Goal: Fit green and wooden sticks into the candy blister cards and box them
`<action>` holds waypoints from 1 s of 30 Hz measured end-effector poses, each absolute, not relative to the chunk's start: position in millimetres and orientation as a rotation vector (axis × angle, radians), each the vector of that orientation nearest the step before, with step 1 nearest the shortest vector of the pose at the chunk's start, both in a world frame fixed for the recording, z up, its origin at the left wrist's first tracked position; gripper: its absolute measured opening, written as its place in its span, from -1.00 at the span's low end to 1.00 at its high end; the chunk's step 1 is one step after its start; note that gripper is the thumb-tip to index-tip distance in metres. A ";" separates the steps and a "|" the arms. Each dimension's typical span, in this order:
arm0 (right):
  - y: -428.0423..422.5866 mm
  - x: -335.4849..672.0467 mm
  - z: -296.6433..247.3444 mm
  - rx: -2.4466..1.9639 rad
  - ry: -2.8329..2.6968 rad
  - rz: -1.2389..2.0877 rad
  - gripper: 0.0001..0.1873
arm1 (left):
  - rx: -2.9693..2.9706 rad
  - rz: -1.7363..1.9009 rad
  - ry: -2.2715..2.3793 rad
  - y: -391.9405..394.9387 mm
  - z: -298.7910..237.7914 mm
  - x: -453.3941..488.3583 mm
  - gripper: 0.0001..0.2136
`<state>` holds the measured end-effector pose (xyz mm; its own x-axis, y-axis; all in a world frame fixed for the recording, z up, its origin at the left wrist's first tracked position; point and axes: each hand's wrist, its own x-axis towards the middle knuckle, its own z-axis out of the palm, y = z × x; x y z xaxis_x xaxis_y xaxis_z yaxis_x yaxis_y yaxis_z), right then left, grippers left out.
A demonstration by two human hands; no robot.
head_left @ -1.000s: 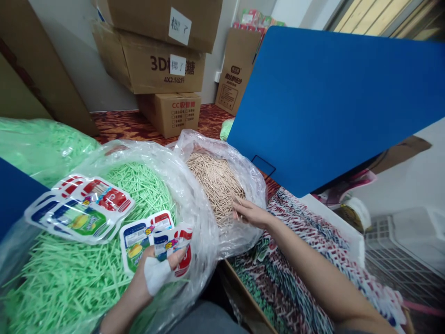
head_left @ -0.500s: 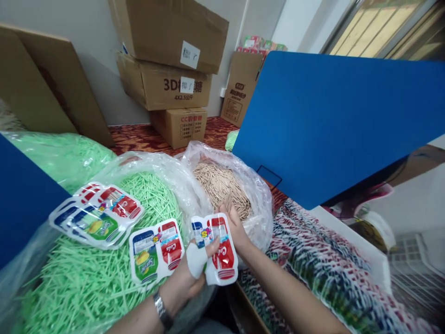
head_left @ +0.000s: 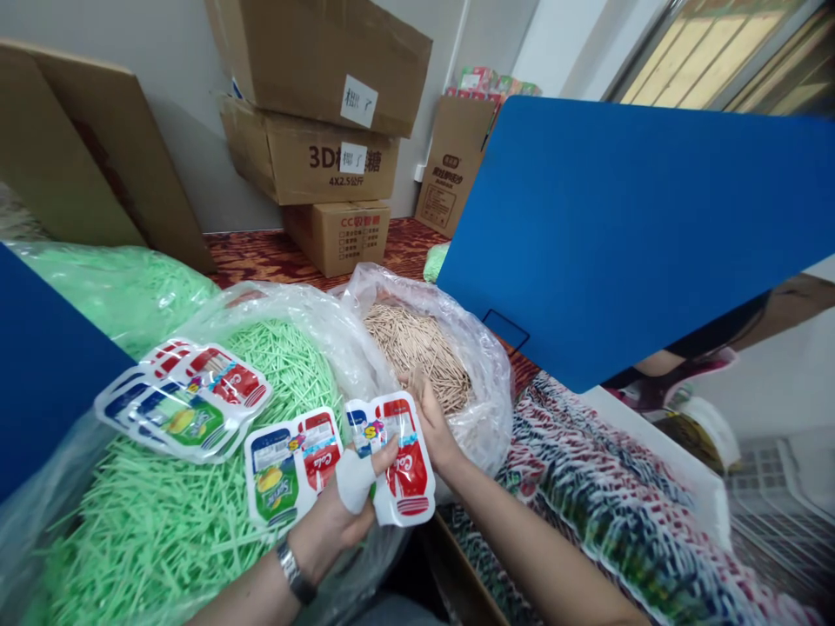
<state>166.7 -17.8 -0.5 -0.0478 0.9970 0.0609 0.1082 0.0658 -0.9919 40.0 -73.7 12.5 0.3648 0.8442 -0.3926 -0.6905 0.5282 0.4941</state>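
My left hand [head_left: 343, 504], with a white wrap at the base of its thumb, pinches a bottle-shaped plastic pouch [head_left: 410, 469] printed red "Cola" and blue. My right hand [head_left: 432, 426] is closed at the pouch's top edge; blurred tan candy sticks show at its fingertips, and the pouch partly hides the fingers. Behind it lies a clear bag [head_left: 490, 409] full of loose tan sticks [head_left: 417, 343]. To the left, one similar pouch [head_left: 274, 487] and a stack of pouches [head_left: 189, 417], the top one holding tan sticks, rest on green sticks [head_left: 150, 539].
Cardboard boxes [head_left: 339, 169] are stacked by the wall. A blue board [head_left: 619, 226] stands at the right, with part of another person behind it. Many printed pouches [head_left: 587, 487] lie in rows at the lower right. Another blue panel [head_left: 45, 374] is at the left edge.
The pouch in my left hand has shifted slightly left. My right hand has moved left, bringing the tan sticks from over the bag to the pouch's top edge.
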 end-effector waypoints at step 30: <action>-50.0 151.4 -57.4 -1.979 -2.346 0.789 -0.80 | 0.372 1.258 0.974 -76.0 5.8 -27.3 -0.51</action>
<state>151.4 -50.0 -57.4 -0.2199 0.9177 -0.3309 0.9311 0.0962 -0.3518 -27.3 -76.0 5.8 -0.0078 0.9127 -0.4086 -0.6244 0.3147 0.7149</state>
